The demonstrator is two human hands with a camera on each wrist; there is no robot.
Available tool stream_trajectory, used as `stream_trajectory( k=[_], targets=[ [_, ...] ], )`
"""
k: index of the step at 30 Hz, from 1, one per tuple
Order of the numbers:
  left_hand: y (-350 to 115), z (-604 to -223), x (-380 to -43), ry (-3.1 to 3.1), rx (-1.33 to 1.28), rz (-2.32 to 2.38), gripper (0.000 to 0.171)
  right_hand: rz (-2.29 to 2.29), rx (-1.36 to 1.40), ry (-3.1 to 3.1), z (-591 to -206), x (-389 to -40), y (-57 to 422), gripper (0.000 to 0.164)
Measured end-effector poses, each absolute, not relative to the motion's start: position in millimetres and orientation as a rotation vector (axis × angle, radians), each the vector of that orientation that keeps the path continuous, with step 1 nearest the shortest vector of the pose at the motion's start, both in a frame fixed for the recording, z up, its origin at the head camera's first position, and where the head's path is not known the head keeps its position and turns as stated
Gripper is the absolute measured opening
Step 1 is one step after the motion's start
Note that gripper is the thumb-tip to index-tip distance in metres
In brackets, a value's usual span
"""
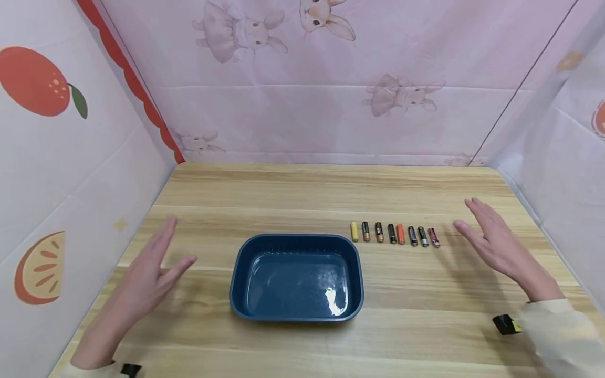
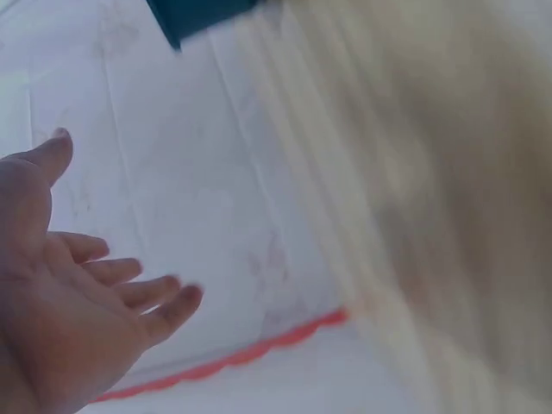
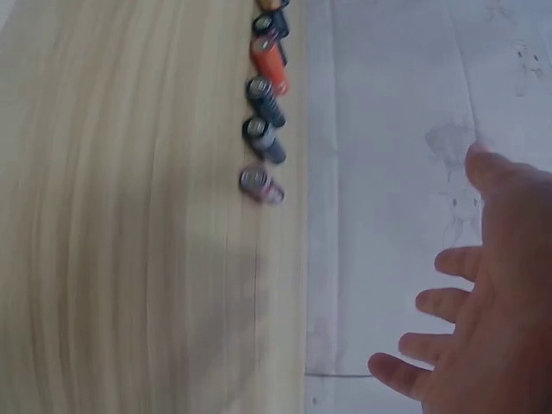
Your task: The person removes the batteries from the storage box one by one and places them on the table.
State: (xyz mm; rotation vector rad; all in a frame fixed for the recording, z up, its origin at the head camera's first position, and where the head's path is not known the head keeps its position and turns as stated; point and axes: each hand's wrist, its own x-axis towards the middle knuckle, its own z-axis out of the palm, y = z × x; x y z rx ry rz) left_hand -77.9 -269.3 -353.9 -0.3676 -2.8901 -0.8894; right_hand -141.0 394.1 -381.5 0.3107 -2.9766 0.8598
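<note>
A dark blue tray sits empty at the middle of the wooden table; a corner of the tray shows in the left wrist view. Right of it lies a row of several batteries, from a yellow one to a pink one; the batteries also show in the right wrist view. My left hand hovers left of the tray, fingers straight, holding nothing. My right hand hovers just right of the pink battery, fingers spread, holding nothing. The palms appear bare in both wrist views.
Pink bunny-print walls close the table at the back, and fruit-print panels stand at left and right. The wooden tabletop stretches behind the tray and batteries. A black wrist strap shows on the right sleeve.
</note>
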Motion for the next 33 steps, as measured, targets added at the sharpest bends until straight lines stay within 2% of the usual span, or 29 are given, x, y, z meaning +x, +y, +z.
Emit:
stream_trajectory(
  k=[5, 14, 23, 33],
  targets=[
    [-296.8, -343.6, -88.1, -2.816, -0.388, -0.568, 0.090, 0.689, 0.345, -2.985, -384.6, -132.2, 410.7, 0.074],
    [-334.0, -352.5, -104.8, -2.870, -0.358, -0.404, 0.088, 0.409, 0.475, -2.942, -395.9, -114.8, 441.9, 0.079],
    [-342.0, -370.9, -104.7, -2.964, -0.352, -0.318, 0.092, 0.260, 0.469, -2.948, -407.8, -96.8, 464.6, 0.085],
    [-347.3, -378.6, -103.3, -2.992, -0.311, -0.310, 0.090, 0.289, 0.422, -2.978, -416.7, -90.0, 471.3, 0.085]
  ],
)
